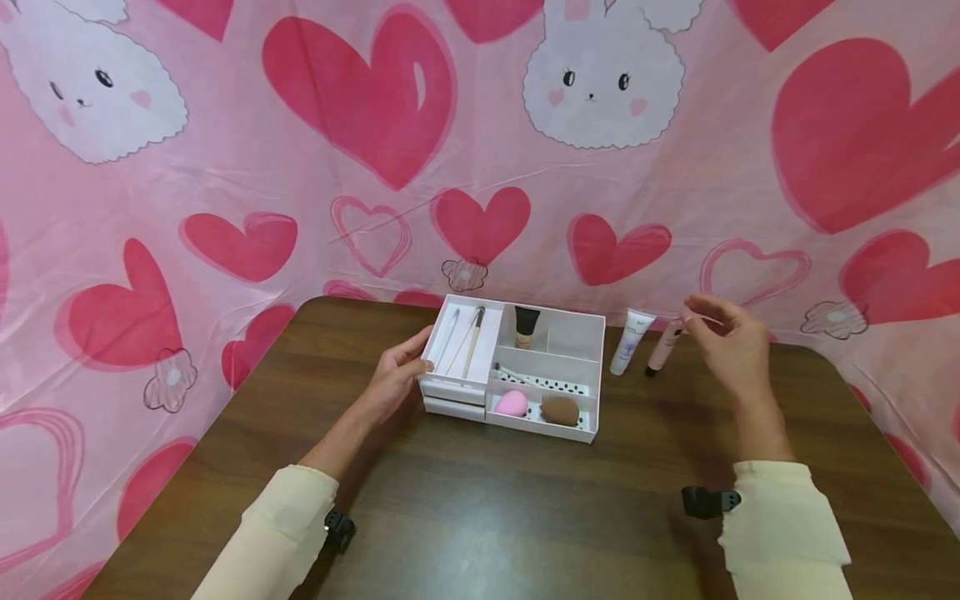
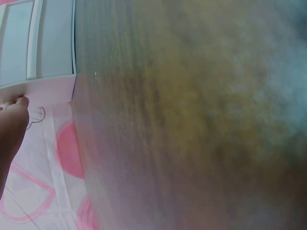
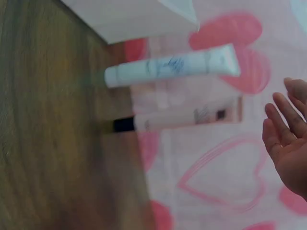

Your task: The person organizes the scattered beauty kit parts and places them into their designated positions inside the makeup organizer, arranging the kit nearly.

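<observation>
A white makeup organizer [image 1: 543, 429] stands on the table. My left hand [image 1: 393, 373] holds its left side, the thumb at the front corner; in the left wrist view the hand [image 2: 12, 120] is partly cut off. Right of the organizer, a white squeeze tube [image 1: 632, 342] stands upright on its cap. Beside it a slimmer pink tube [image 1: 664, 347] stands on a black cap. My right hand [image 1: 731, 346] is just right of the pink tube's top, fingers loosely bent with nothing in them. The right wrist view shows a gap between this hand [image 3: 292, 139] and the pink tube [image 3: 182, 117].
Inside the organizer lie thin brushes [image 1: 474, 342], a black-capped bottle [image 1: 526, 327], a pink sponge [image 1: 512, 403] and a brown sponge [image 1: 560, 410]. Two small drawers [image 1: 454, 400] face the front. A heart-patterned cloth [image 1: 360, 242] hangs behind the wooden table [image 1: 480, 517].
</observation>
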`<move>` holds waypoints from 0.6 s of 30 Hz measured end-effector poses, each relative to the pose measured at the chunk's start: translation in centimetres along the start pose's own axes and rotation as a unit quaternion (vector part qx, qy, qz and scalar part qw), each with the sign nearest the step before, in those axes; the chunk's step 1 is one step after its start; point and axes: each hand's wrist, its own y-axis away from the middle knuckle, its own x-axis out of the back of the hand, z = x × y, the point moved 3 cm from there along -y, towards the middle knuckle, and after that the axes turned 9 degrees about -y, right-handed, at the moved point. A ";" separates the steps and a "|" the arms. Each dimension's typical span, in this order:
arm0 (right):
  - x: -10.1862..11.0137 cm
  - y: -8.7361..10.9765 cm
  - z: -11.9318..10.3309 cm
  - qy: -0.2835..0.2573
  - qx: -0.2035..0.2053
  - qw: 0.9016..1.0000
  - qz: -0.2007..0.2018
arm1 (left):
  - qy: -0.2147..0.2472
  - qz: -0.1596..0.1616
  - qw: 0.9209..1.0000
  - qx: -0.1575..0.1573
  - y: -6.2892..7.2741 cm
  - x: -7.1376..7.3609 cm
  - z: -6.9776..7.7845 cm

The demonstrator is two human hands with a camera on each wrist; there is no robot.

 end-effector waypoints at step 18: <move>0.4 -0.8 7.2 -0.193 -0.125 0.973 -0.034 | 0.001 0.000 1.000 -0.008 0.1 0.1 -0.1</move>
